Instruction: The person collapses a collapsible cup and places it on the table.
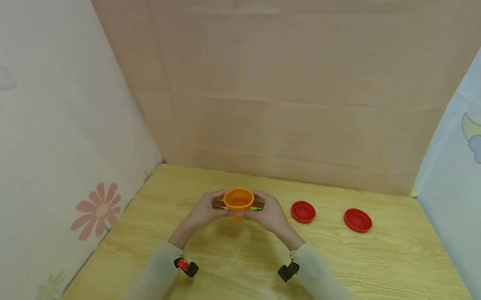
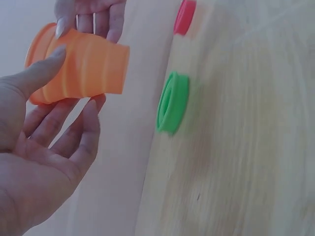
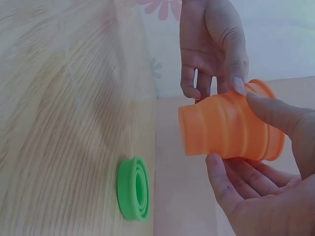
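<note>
An orange collapsible cup [image 1: 238, 199], pulled out to its full stepped height, is held above the table between both hands. My left hand [image 1: 207, 209] grips its left side, thumb on the near wall and fingers behind. On the opposite side my right hand [image 1: 272, 217] grips it in the same way. The left wrist view shows the cup [image 2: 78, 64] with its wide rim at the left and narrow base at the right. Beyond the cup a green collapsed cup [image 3: 133, 189] sits on the table, mostly hidden in the head view.
Two red collapsed cups, one nearer [image 1: 303, 212] and one farther right [image 1: 358, 220], lie on the wooden table [image 1: 408, 262] to the right of my hands. A brown paper-like wall [image 1: 298, 88] stands behind, with patterned panels on both sides.
</note>
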Available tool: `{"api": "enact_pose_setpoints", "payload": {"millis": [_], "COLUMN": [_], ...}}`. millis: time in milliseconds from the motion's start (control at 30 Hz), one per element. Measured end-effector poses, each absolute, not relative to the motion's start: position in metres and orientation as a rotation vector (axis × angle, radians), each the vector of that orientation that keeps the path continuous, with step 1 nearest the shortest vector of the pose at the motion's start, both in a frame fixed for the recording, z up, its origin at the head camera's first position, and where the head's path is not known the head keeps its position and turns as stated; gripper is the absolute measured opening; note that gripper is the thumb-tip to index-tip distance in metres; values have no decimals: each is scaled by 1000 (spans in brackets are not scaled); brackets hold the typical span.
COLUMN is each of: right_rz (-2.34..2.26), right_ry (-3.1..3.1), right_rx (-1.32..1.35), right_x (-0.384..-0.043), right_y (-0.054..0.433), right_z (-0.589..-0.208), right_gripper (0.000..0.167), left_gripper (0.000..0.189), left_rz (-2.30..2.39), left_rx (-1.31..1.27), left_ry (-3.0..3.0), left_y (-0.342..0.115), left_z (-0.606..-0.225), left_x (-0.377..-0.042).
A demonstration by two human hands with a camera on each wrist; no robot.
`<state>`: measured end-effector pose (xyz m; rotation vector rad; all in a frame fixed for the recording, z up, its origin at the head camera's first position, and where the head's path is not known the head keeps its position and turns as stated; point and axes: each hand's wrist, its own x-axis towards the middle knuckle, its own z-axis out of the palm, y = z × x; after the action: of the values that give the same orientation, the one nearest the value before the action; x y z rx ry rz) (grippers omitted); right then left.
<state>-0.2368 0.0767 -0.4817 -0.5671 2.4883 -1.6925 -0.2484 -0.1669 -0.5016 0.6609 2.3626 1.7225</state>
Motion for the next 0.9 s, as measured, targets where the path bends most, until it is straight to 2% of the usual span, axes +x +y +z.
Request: {"api": "enact_pose_setpoints", "payload": {"millis": [267, 500, 900], "right_rz": [-1721, -1728, -1773], "right_ry": [2446, 2437, 2398], "right_rx": [-534, -530, -564], "right_x": [-222, -209, -190], "right_y": [112, 135, 157], "right_z": [-484, -493, -517], "right_gripper": [52, 56, 61], "left_gripper": [53, 55, 57], "left_rz": [1739, 1767, 1671], "left_rx": [730, 689, 659], "left_ry": [2322, 2257, 2286], "left_y": [-133, -109, -91], "left_z": [-505, -514, -523], "left_x": [-236, -223, -209]}}
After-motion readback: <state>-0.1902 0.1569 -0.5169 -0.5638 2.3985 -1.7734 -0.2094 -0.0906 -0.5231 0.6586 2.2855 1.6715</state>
